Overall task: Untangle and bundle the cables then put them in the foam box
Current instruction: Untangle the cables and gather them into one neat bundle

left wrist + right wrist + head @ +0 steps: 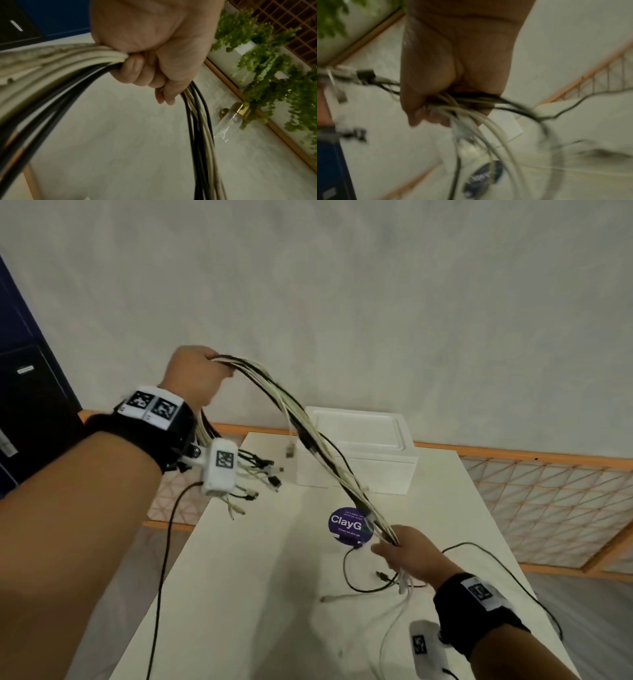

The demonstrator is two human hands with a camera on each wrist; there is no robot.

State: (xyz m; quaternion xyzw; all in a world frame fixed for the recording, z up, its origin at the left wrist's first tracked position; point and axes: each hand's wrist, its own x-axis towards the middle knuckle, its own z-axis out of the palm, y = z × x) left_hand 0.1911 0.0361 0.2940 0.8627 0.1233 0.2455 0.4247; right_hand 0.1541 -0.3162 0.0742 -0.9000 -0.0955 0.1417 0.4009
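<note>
A bundle of black and white cables [308,433] arcs through the air between both hands. My left hand [195,374] is raised high at the left and grips one end in a fist [145,63]; short plug ends [260,474] hang below that wrist. My right hand [407,556] is low at the right, just above the table, and grips the other end [453,102]. Loose tails [370,587] trail from it onto the table. The white foam box [356,457] stands at the far end of the table, behind the cables.
A round purple sticker [346,525] lies on the white table [239,594] near my right hand. A thin black cable [164,559] hangs off the table's left edge, and another [513,577] runs along the right. An orange-framed lattice [548,501] borders the table. Green plants [267,67] hang nearby.
</note>
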